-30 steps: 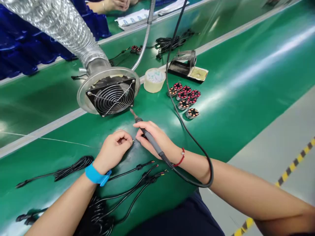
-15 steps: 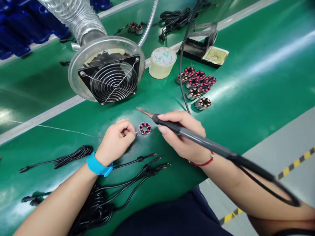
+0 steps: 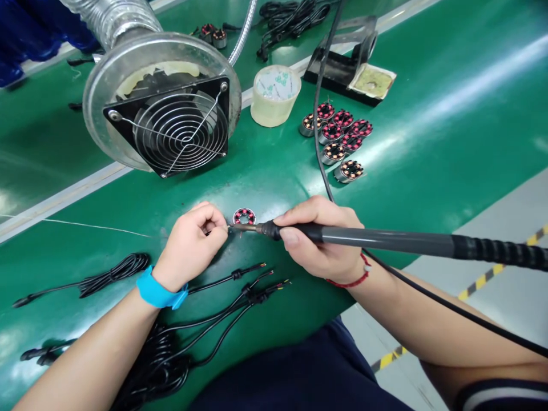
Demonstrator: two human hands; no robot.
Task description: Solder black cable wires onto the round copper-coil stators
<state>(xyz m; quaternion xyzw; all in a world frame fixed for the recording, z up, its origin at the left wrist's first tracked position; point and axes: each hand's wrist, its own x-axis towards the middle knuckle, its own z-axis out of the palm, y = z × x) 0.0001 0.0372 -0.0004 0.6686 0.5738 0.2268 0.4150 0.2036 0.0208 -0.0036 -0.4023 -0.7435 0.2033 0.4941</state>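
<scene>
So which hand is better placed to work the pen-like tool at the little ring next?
The right hand, I'd judge: it grips the soldering iron, whose tip lies close to the ring. The left hand is pinched shut beside that tip and has no iron.

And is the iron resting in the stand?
No, the right hand holds the iron away from the stand.

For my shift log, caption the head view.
Right hand holds soldering iron, tip beside left hand, near a red-black ring.
</scene>
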